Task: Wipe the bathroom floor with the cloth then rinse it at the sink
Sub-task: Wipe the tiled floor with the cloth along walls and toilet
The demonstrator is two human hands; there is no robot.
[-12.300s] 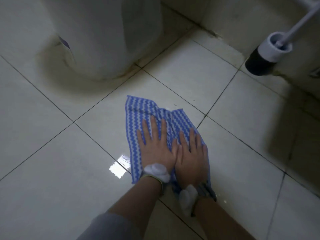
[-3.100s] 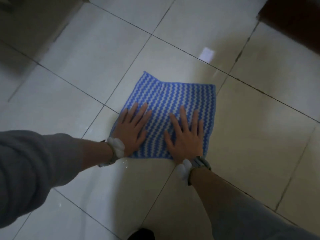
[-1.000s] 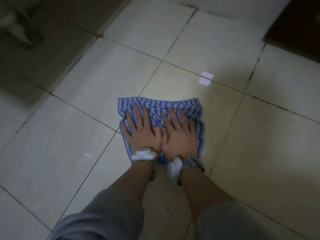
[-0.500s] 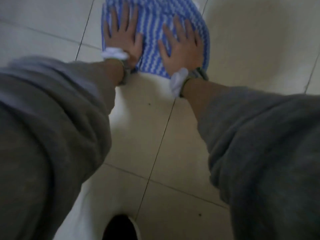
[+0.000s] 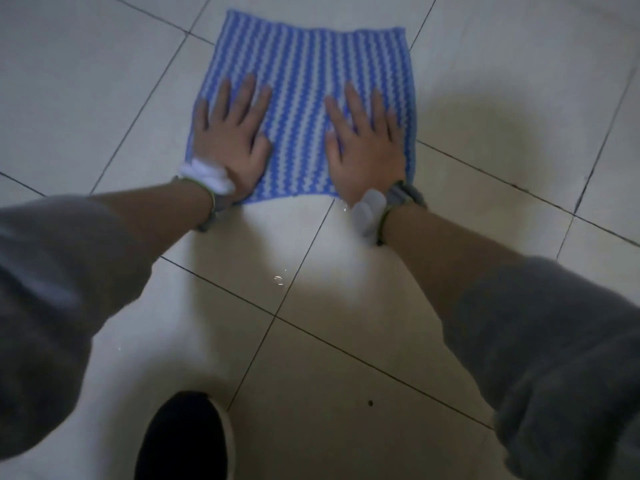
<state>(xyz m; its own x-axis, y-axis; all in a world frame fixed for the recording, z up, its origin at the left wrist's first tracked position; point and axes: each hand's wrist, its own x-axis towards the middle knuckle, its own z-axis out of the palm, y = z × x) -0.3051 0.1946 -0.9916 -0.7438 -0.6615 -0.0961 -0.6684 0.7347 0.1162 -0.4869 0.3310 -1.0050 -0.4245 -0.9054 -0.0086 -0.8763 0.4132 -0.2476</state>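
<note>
A blue and white zigzag-striped cloth (image 5: pixel 308 95) lies spread flat on the pale tiled floor (image 5: pixel 86 81). My left hand (image 5: pixel 232 140) presses flat on the cloth's near left part, fingers spread. My right hand (image 5: pixel 367 140) presses flat on its near right part, fingers spread too. Both palms lie on top of the cloth without gripping it. Each wrist carries a band with a white piece. The sink is out of view.
Dark grout lines cross the floor. A few water droplets (image 5: pixel 278 279) glint on the tile below the cloth. The toe of a black shoe (image 5: pixel 183 438) shows at the bottom edge. Grey sleeves fill both lower corners.
The cloth now lies spread out wider and flatter than half a second ago, and my hands sit further apart on it. The view has tilted back up a little.
</note>
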